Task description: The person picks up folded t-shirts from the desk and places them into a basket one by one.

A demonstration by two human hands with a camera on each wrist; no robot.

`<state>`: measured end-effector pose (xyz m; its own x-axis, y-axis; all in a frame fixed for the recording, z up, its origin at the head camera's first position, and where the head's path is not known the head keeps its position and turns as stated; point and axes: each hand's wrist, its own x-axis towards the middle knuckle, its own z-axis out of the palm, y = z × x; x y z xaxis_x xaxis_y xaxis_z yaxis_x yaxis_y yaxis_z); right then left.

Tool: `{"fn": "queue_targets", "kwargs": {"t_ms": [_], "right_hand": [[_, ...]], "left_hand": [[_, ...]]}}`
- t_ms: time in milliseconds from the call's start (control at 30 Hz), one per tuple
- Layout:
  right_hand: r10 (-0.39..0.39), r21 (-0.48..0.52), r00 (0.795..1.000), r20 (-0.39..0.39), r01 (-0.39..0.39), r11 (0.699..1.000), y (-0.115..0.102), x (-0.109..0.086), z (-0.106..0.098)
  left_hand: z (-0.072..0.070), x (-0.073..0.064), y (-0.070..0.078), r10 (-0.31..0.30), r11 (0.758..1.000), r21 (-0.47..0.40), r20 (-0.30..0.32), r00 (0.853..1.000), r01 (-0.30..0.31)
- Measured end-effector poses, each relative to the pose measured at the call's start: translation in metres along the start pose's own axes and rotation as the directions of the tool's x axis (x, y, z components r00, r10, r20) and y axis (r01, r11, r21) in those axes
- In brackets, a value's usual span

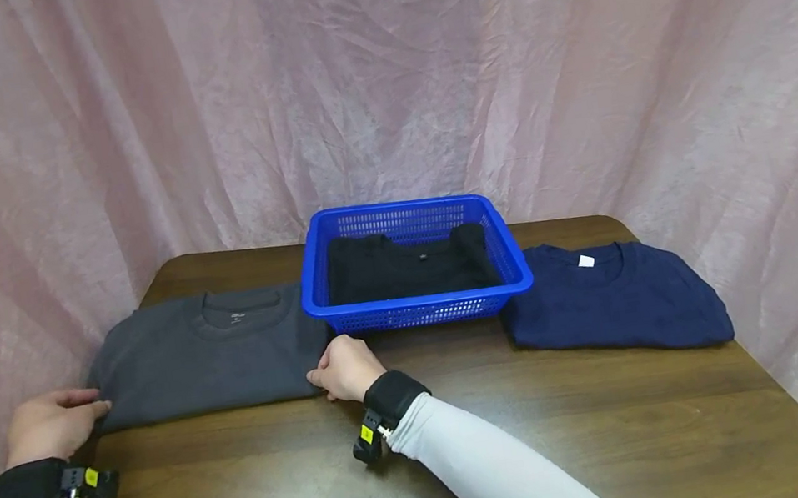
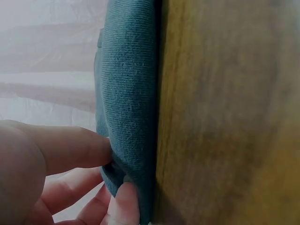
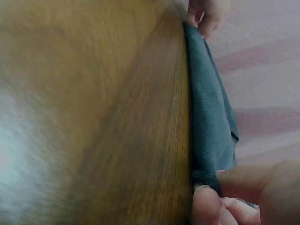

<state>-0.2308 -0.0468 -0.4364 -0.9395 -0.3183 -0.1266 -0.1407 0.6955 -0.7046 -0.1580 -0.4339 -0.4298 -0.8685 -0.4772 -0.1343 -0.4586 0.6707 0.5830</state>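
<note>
A folded dark grey T-shirt (image 1: 210, 366) lies on the left of the table, its neckline toward the back. My left hand (image 1: 53, 425) pinches its near left corner; in the left wrist view, thumb and finger close on the folded cloth (image 2: 129, 93). At the near right corner, my right hand (image 1: 346, 368) pinches the same shirt between thumb and fingers, and the right wrist view shows the folded edge (image 3: 206, 103) stretching between both hands. Just beyond the right hand stands a blue plastic basket (image 1: 417, 300) with a folded black T-shirt (image 1: 409, 271) inside.
A folded navy T-shirt (image 1: 618, 300) with a white neck label lies right of the basket. All of it rests on a brown wooden table (image 1: 543, 423). Pink curtains (image 1: 376, 75) hang behind and along both sides.
</note>
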Motion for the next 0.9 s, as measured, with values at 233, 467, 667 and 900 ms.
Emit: {"fn": "queue_targets", "kwargs": {"t_ms": [233, 467, 667, 900], "right_hand": [[0.015, -0.077, 0.999, 0.044, -0.012, 0.997, 0.034, 0.022, 0.026], [0.01, -0.128, 0.998, 0.062, -0.002, 0.992, 0.035, 0.004, 0.024], [-0.012, -0.112, 0.998, 0.068, 0.02, 0.993, 0.009, -0.039, 0.003], [-0.013, -0.152, 0.997, 0.078, 0.025, 0.988, 0.027, -0.038, 0.019]], "left_hand": [[0.008, -0.01, -0.003, -0.048, 0.999, 0.008, -0.03, 0.998, 0.048], [0.012, -0.023, -0.007, -0.042, 0.999, 0.012, -0.062, 0.997, 0.043], [0.013, -0.034, -0.012, -0.086, 0.996, 0.007, -0.044, 0.995, 0.086], [0.016, -0.047, -0.019, -0.18, 0.984, -0.01, -0.013, 0.984, 0.18]]}}
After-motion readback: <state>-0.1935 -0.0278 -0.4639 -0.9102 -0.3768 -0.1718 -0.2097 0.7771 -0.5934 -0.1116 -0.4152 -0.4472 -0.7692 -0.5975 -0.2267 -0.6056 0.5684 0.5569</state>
